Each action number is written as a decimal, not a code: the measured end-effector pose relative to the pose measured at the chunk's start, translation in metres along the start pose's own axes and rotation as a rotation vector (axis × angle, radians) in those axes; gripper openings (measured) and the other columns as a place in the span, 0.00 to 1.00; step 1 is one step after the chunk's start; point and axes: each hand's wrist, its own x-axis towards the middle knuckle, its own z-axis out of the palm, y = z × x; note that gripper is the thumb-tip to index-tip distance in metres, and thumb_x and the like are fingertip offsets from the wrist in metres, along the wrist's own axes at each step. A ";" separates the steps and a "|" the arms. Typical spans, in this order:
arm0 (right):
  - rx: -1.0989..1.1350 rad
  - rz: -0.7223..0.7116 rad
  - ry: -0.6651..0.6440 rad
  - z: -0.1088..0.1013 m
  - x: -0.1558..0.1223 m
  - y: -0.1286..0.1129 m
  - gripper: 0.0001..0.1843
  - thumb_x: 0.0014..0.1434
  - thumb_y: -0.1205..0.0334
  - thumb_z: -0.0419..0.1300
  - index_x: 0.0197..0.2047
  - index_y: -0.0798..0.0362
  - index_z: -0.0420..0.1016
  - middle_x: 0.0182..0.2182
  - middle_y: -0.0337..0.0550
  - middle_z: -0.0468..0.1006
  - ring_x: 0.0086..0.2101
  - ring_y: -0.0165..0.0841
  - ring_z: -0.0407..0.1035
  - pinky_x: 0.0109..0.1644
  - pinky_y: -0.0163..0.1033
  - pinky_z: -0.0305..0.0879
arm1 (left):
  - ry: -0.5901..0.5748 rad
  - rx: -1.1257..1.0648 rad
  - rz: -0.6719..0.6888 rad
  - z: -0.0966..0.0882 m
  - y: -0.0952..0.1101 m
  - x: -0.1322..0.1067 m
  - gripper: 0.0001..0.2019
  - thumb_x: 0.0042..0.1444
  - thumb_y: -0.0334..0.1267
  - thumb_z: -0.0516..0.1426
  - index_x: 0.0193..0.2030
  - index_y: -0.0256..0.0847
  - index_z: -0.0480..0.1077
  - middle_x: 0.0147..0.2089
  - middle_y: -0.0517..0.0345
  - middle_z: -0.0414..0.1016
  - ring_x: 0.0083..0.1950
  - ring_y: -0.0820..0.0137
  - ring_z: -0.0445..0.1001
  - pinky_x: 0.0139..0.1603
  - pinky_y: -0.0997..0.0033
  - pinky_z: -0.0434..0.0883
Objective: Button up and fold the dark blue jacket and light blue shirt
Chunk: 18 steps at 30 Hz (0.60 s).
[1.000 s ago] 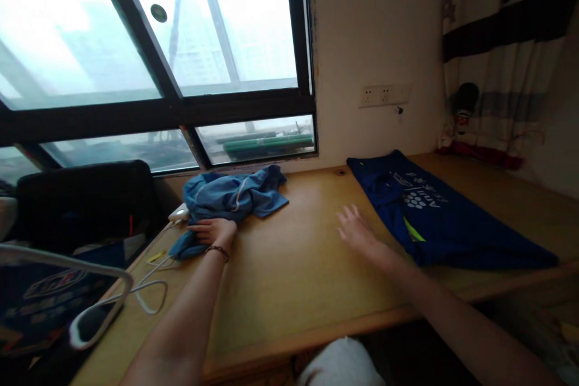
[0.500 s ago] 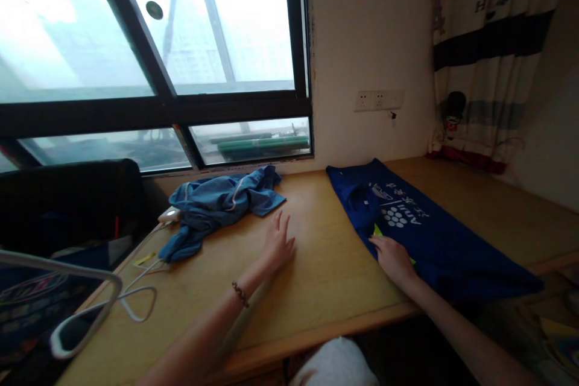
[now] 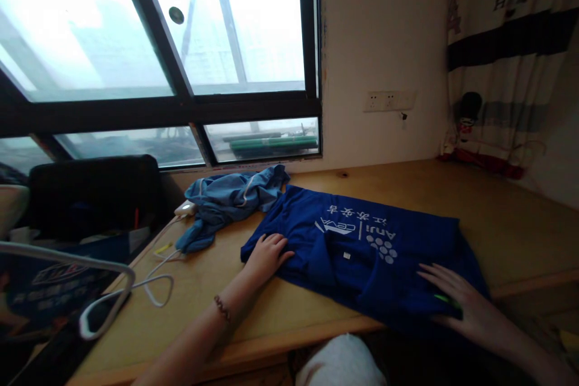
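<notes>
A dark blue shirt (image 3: 362, 253) with white print lies spread across the middle of the wooden desk (image 3: 497, 217). My left hand (image 3: 266, 254) rests flat on the shirt's left edge, fingers lightly curled over the cloth. At the shirt's lower right corner, near the desk's front edge, my right hand (image 3: 456, 298) lies on the cloth with its fingers spread. A crumpled light blue garment (image 3: 230, 199) sits behind and to the left, touching the dark shirt.
A white hanger (image 3: 104, 301) and a white cable (image 3: 163, 241) lie at the desk's left end, beside a black bag (image 3: 90, 193). Behind the desk are a window (image 3: 158, 72), a wall socket (image 3: 389, 100) and a striped curtain (image 3: 511, 54).
The dark blue shirt has been pulled from the right end of the desk to the middle and turned crosswise. My left hand moved onto its left edge, my right onto its lower right corner.
</notes>
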 end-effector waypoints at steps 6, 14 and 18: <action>0.063 0.085 -0.075 -0.010 -0.033 0.063 0.16 0.54 0.52 0.50 0.43 0.37 0.73 0.50 0.42 0.68 0.53 0.39 0.57 0.56 0.48 0.54 | -0.203 -0.093 0.163 -0.033 -0.004 -0.067 0.33 0.43 0.55 0.57 0.57 0.48 0.59 0.54 0.51 0.65 0.53 0.59 0.63 0.54 0.59 0.61; -0.079 0.033 -0.029 -0.004 -0.047 0.098 0.34 0.38 0.48 0.64 0.52 0.32 0.64 0.54 0.42 0.64 0.55 0.44 0.53 0.57 0.50 0.52 | -0.234 -0.168 -0.009 -0.051 -0.001 -0.144 0.32 0.47 0.34 0.52 0.60 0.57 0.51 0.62 0.62 0.54 0.56 0.62 0.62 0.56 0.62 0.63; -0.112 -0.006 0.053 0.006 -0.046 0.098 0.21 0.50 0.51 0.55 0.49 0.33 0.67 0.52 0.39 0.66 0.53 0.42 0.57 0.55 0.51 0.56 | -0.254 -0.295 -0.055 -0.061 -0.003 -0.149 0.28 0.49 0.31 0.49 0.58 0.52 0.56 0.61 0.59 0.55 0.56 0.63 0.63 0.56 0.62 0.62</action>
